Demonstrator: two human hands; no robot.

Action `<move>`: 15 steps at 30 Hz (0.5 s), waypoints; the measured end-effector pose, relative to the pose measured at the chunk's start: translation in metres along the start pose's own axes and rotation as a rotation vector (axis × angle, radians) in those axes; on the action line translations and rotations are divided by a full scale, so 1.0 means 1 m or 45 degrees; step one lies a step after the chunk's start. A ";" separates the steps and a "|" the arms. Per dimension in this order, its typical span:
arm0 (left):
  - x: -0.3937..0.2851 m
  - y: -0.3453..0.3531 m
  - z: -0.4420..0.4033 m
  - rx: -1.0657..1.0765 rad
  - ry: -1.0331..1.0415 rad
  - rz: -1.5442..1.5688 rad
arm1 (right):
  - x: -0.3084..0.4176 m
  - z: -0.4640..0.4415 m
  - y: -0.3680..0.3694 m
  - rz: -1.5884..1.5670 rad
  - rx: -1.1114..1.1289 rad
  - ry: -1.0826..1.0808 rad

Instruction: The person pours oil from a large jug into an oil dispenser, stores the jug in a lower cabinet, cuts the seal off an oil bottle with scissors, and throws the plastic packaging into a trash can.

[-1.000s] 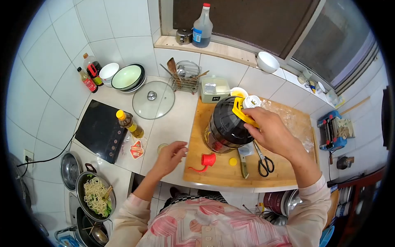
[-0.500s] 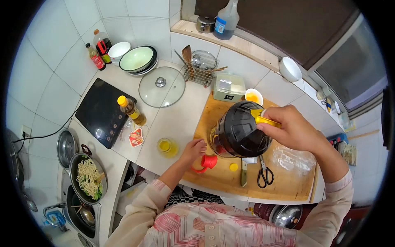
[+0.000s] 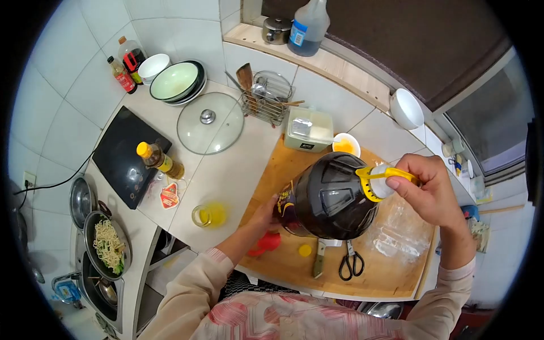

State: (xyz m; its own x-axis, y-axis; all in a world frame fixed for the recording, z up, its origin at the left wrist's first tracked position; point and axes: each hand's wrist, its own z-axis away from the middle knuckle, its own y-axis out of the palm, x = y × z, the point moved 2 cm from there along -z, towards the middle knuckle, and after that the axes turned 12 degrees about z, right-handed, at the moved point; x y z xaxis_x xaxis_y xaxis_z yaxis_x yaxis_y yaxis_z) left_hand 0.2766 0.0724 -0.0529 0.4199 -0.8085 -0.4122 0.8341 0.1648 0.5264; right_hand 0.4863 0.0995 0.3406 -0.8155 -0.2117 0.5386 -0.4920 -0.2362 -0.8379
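The big dark jug (image 3: 323, 195) has tipped further over since 0.5 seconds ago, its white cap (image 3: 382, 181) now out towards 2 o'clock above the board (image 3: 405, 277). My right hand (image 3: 432, 192) is curled closed around the yellow handle (image 3: 403, 174), thumb and fingers pinching it. My left hand (image 3: 263, 218) has come in from 8 o'clock to the jug's base, so 2 hands now steady it (I can't tell how far those fingers are spread; the jug hides some). From the jug, the glass of yellow liquid (image 3: 208, 215) lies at 9 o'clock, the knife (image 3: 319, 260) at 6, the scissors (image 3: 351, 265) at 5.
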 end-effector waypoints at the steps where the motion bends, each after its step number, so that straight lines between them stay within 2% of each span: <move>1: -0.007 0.014 0.019 0.008 0.004 0.062 | -0.002 0.000 -0.001 0.004 -0.005 0.008; 6: -0.004 0.022 0.003 0.170 -0.013 0.261 | -0.002 -0.003 -0.001 0.058 -0.087 -0.138; 8: 0.001 0.027 0.002 0.215 0.034 0.368 | 0.000 0.000 -0.001 0.067 -0.084 -0.104; 15: 0.019 0.022 -0.026 0.177 0.177 0.339 | 0.007 0.015 0.008 0.115 -0.182 -0.142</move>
State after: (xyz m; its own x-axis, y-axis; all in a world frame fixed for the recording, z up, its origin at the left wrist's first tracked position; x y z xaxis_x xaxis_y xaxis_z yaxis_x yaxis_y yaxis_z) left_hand 0.3117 0.0756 -0.0684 0.6696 -0.6608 -0.3390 0.6356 0.2737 0.7219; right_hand 0.4811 0.0821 0.3390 -0.8236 -0.3316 0.4602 -0.4629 -0.0759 -0.8832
